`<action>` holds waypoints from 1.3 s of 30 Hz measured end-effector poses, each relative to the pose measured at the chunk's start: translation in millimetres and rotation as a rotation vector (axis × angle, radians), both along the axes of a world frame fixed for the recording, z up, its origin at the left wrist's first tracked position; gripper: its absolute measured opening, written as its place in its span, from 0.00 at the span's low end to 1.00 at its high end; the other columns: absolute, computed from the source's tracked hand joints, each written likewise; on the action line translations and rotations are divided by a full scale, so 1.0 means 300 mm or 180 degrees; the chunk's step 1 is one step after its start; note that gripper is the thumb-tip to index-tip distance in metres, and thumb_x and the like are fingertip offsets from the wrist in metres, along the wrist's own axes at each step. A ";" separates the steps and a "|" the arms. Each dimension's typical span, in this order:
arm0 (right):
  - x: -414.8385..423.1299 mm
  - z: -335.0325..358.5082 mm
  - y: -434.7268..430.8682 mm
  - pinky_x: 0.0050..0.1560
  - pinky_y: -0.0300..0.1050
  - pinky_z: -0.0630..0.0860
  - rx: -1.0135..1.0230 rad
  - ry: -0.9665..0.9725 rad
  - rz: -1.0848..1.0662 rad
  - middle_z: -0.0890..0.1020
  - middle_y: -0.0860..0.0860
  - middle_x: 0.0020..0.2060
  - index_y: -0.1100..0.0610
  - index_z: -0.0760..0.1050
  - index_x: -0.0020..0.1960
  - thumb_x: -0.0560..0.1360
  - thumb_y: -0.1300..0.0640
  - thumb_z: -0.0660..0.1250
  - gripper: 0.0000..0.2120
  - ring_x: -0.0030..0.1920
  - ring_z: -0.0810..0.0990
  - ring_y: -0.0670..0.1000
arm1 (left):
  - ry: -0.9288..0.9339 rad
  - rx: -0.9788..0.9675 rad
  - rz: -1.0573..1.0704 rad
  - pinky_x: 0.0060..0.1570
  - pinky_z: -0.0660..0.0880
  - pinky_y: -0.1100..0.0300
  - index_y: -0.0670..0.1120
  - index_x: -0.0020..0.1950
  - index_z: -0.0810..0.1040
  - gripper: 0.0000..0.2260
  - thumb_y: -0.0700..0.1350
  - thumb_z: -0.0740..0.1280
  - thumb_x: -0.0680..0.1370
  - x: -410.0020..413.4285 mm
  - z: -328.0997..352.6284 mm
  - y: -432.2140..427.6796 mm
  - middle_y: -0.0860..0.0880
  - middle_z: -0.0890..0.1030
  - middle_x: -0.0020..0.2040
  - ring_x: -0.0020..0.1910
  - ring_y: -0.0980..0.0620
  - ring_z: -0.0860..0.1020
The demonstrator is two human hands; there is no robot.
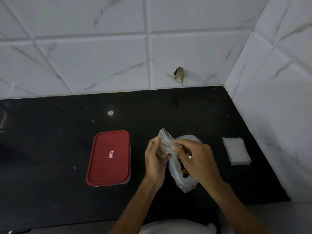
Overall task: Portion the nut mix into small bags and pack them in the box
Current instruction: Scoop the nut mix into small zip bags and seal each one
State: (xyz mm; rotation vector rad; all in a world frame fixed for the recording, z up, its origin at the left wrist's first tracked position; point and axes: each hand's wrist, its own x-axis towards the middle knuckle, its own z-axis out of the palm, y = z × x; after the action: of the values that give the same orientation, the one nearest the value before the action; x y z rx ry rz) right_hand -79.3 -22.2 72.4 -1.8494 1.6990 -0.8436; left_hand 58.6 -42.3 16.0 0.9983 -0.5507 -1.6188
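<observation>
Both hands pinch a small clear bag [165, 141], long axis upright, top tilted away. Left hand [156, 160] grips its left side; right hand [194, 157] pinches the right edge. Nut mix bag [183, 176] lies beneath; red-lidded box [108, 157] to the left, lid on.

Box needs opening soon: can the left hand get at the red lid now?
Probably yes: only bare counter lies between the left hand and the red lid, though its fingers hold the small bag.
</observation>
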 end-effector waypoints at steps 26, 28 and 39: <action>0.044 0.131 -0.093 0.49 0.40 0.81 0.0200 -0.1924 -0.0419 0.84 0.48 0.48 0.48 0.74 0.63 0.76 0.55 0.71 0.16 0.50 0.84 0.43 | -0.1198 -0.0916 0.0004 0.48 0.80 0.39 0.38 0.55 0.81 0.16 0.51 0.68 0.79 0.067 0.198 -0.058 0.33 0.82 0.50 0.47 0.36 0.81; 0.051 0.128 -0.090 0.47 0.40 0.81 0.0249 -0.2059 -0.0488 0.84 0.50 0.48 0.48 0.73 0.64 0.76 0.56 0.71 0.17 0.49 0.84 0.44 | -0.1229 -0.0883 -0.0020 0.51 0.80 0.34 0.39 0.55 0.81 0.14 0.50 0.69 0.79 0.063 0.213 -0.055 0.35 0.83 0.50 0.50 0.33 0.82; 0.084 0.117 -0.105 0.48 0.42 0.82 0.0372 -0.2304 -0.0688 0.83 0.49 0.50 0.48 0.70 0.63 0.78 0.58 0.68 0.16 0.51 0.83 0.42 | -0.1554 -0.0762 0.0005 0.49 0.84 0.45 0.42 0.53 0.84 0.05 0.42 0.71 0.79 0.042 0.248 -0.056 0.44 0.87 0.46 0.47 0.46 0.86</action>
State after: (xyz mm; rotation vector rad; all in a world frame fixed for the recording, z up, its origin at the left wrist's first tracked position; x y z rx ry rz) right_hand -54.0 -53.8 107.7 -1.0860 1.4330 -1.2747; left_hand 71.3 -59.1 90.4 1.2120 -1.0457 -1.2664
